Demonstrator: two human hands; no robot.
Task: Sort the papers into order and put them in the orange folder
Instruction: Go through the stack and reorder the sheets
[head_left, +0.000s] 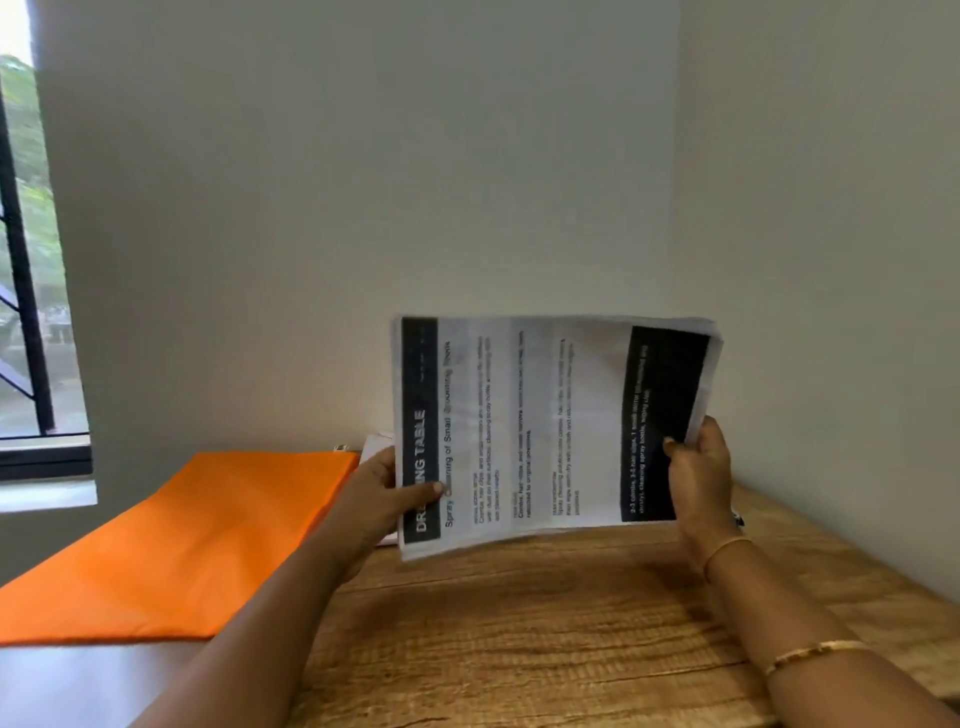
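Thumb in front and fingers behind, the left hand (383, 493) grips one short end of the papers (550, 426); the right hand (696, 480) pinches the other. The stack stands upright near the table's (519, 634) far edge. The orange folder (197, 540) lies flat at its left edge.
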